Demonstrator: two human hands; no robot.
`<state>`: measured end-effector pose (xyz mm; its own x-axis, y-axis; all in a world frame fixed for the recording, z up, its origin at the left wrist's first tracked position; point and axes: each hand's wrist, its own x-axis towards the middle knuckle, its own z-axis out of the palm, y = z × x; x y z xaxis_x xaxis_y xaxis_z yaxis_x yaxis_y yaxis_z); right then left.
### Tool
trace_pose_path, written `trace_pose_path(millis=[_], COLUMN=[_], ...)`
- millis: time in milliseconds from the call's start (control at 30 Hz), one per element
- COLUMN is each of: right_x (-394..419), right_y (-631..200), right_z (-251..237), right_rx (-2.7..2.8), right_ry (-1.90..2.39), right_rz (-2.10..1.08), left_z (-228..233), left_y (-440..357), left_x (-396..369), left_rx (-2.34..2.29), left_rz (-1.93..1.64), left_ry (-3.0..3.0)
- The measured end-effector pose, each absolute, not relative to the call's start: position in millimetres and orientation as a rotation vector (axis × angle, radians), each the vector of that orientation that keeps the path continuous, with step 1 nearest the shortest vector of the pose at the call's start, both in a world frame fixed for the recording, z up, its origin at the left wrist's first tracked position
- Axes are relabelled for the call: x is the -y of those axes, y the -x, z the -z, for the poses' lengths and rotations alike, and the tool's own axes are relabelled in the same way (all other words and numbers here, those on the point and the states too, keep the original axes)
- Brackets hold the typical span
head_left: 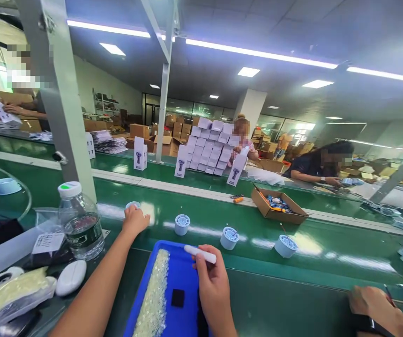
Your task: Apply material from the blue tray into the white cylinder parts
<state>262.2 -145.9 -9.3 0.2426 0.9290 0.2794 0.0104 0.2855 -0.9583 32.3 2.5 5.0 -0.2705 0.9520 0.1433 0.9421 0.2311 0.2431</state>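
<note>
1. The left hand (135, 220) is stretched forward onto the green conveyor belt (243, 262); its fingers are closed over a small round white part (132, 205), of which only the far edge can be seen.
2. The right hand (212, 281) is held above the blue tray (182, 276), and a thin white pen-like tool (200, 254) is gripped between thumb and fingers, lying almost flat with the tip to the left.
3. A strip of small pale pieces (156, 295) is laid along the left side of the tray, and a small black square (177, 297) rests beside it.
4. Three more round white parts (182, 224) are standing on the belt to the right of the left hand, well apart from each other; whether they are already treated cannot be told.
5. As a judgement, the work seems to be in the middle: one part is being taken, many pale pieces are left in the tray, and several parts are waiting.
6. A water bottle (81, 221) is standing at the left, near a white oval object (70, 277).
7. Another person's hand (377, 304) is seen at the lower right, and other people are working behind a stack of white boxes (208, 150) and an open cardboard box (279, 206).
</note>
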Motion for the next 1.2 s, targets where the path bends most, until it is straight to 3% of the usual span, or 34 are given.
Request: trace_pose_path(millis=[433,1200], right_x=[148.0,148.9], right_y=[-256.8,-255.7], right_z=[12.9,16.7], right_rx=[1.509,1.446], right_ry=[1.172,1.192], right_rz=[-0.831,-0.851], left_z=[-33.6,-10.0], left_y=[-61.1,-62.6], left_x=[4.2,-3.5], left_rx=[-2.215,-2.101], left_rz=[-0.485,-0.65], left_ry=[-1.865,-1.88])
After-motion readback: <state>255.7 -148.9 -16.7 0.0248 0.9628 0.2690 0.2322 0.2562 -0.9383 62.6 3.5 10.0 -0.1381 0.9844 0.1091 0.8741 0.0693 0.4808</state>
